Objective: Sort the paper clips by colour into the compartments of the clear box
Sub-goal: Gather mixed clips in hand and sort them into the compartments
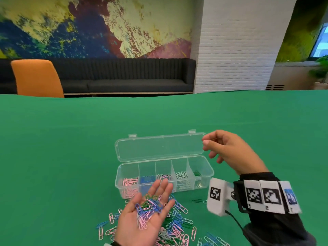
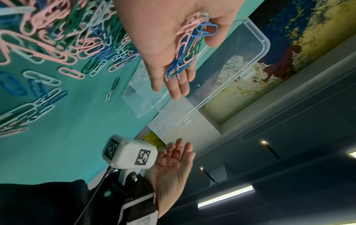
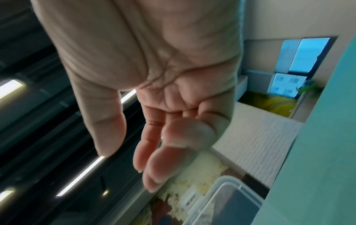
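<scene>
The bench (image 1: 71,139) is covered by a flat green cloth. A clear plastic box with five compartments (image 1: 164,176) stands on it, hinged lid open and tilted back. Just in front of the box lies a loose heap of pink, blue, green and white wire paper clips (image 1: 175,226); a few stray clips (image 1: 197,200) lie apart beside the box's right end

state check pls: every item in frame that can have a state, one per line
clear box: lid open, tilted back; pink, blue, mixed pink-and-white, white, green clips in its compartments, left to right
left hand: palm up, flat, carrying mixed clips
clips in palm: unsorted, pink, blue, green
loose clip pile: unsorted, spread on green table
right hand: raised beside the lid, fingers loosely curled, nothing visible in it
</scene>
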Motion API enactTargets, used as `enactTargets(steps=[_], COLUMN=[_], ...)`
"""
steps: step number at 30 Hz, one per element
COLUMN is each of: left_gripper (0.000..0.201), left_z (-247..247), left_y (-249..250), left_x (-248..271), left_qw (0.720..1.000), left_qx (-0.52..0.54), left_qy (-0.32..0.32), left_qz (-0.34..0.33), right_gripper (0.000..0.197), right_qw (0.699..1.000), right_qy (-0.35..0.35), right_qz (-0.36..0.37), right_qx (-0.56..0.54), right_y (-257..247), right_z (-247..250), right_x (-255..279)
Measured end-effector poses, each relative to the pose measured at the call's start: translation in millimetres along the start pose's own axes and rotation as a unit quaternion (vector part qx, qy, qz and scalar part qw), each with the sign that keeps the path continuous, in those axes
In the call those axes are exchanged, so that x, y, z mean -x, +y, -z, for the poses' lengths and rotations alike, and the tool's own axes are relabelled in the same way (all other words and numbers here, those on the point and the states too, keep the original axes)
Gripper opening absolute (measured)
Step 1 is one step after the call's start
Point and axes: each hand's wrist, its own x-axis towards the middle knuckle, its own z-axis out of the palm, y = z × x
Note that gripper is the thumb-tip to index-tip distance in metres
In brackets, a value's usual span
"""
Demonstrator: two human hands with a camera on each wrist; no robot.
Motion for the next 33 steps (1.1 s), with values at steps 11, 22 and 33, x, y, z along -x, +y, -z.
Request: enactTargets(steps=[11,22,33], left_gripper=[0.055,0.049,0.057], left_z=[-28.0,-23.1,-10.8], left_y=[-16.5,-6.4,-12.3], left_x=[7.3,7.5,6.4], left_qw=[0.954,0.956,0.959], left_qx=[0.221,0.222,0.230], left_qy=[0.144,0.147,0.118], left_qz=[0.141,0.127,0.113], right_gripper=[0.010,0.019,0.021], right_qw=[0.947,0.922,0.930], right_qy=[-0.303,-0.231,-0.280], right_qz=[0.037,0.182,0.120], right_qx=[0.102,0.253,0.206], right_y=[3.9,8.3,13.0], right_z=[-65.8,-109.0,-103.6], right_x=[42.5,59.1,50.1])
